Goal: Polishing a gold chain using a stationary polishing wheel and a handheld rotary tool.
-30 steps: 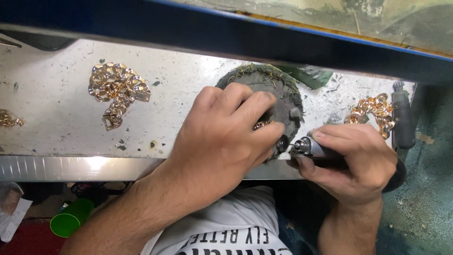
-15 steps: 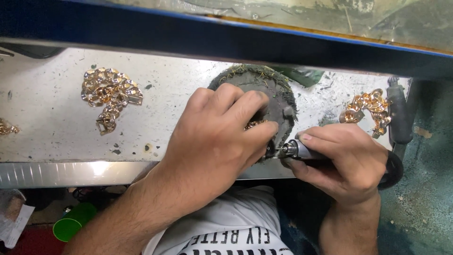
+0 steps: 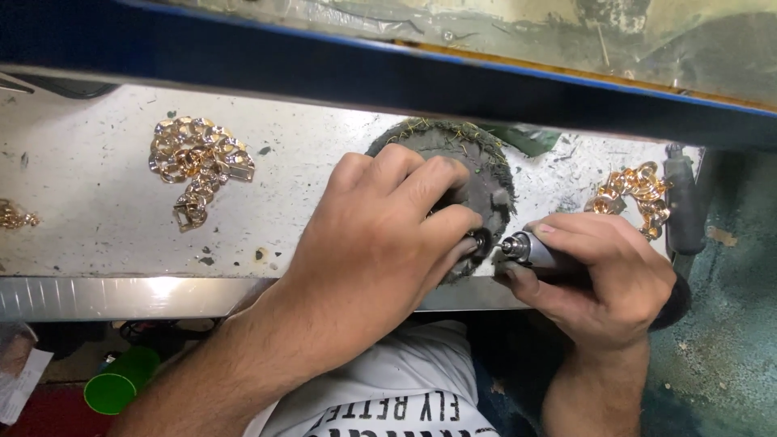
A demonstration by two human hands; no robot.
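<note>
While the left hand (image 3: 380, 243) pinched a small, mostly hidden piece against the dark round pad (image 3: 473, 174), the right hand (image 3: 603, 279) gripped a rotary tool (image 3: 530, 249), its tip at the piece from three o'clock. Grinding seemed underway; steady, light pressure was needed next.

Chain pile (image 3: 197, 168) left of pad (image 3: 477, 166); chain heap (image 3: 635, 194) right, on bench (image 3: 97, 235).
</note>
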